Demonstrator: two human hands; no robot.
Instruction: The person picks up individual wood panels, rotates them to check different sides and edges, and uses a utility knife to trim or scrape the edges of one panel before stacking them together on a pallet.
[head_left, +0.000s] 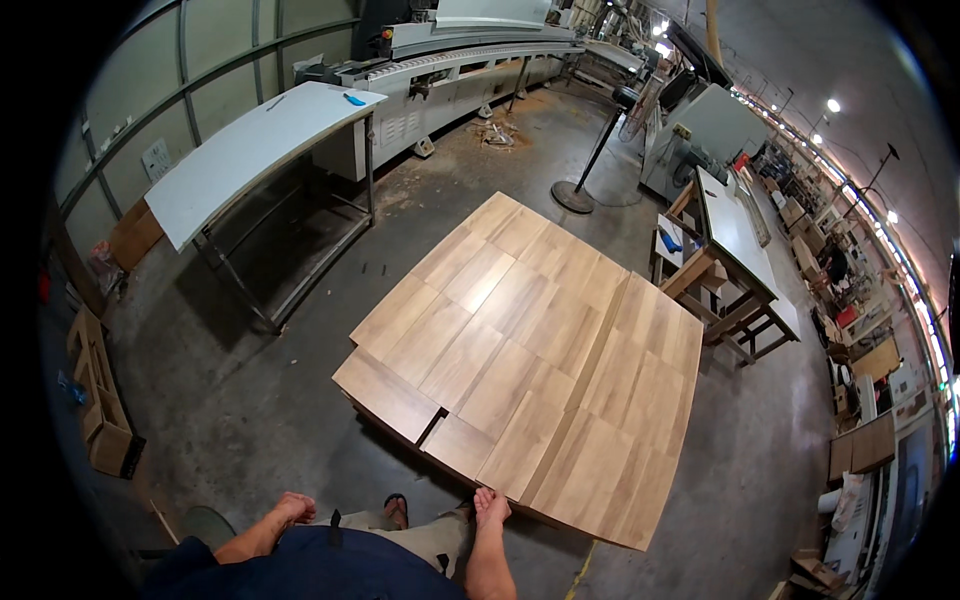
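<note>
In front of me lies a wide layer of flat wooden panels with light brown grain, laid side by side in rows. One panel at the near left sticks out from the others, with a dark gap beside it. My right hand is at the near edge of the panels, its fingers closed on the edge of one. What its fingertips do under the edge is hidden. My left hand hangs beside my body, away from the panels, fingers loosely curled with nothing visible in them.
On the left stands a white-topped table on metal legs, bearing a blue tool. Beyond is a long machine. A post with a round base rises behind the panels. A wooden-framed workbench stands at the right, a wooden crate far left.
</note>
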